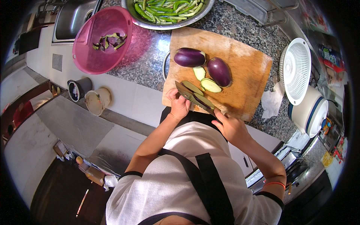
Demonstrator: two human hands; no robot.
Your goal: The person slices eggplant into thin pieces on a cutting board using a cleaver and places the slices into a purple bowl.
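My right hand (pixel 230 126) is closed around the handle of a broad kitchen knife (pixel 184 91), whose blade slants over the near edge of the wooden cutting board (pixel 247 67). Curled at the blade's left part are the fingers of my left hand (pixel 179 106); whatever they may pinch is hidden. Eggplant slices (pixel 192 87) lie along the blade, and I cannot tell whether they rest on it or behind it. Farther up the board are a purple eggplant piece (pixel 189 57) with a cut end and another eggplant (pixel 219 71). Two pale cut pieces (pixel 211 85) lie beside them.
A metal bowl of green peppers or beans (pixel 167 25) stands at the back. Left of it, a pink basin (pixel 80 48) holds dark peelings, near the sink (pixel 71 22). To the right are a white strainer basket (pixel 298 71), a cream rice cooker (pixel 308 112) and a crumpled tissue (pixel 271 103).
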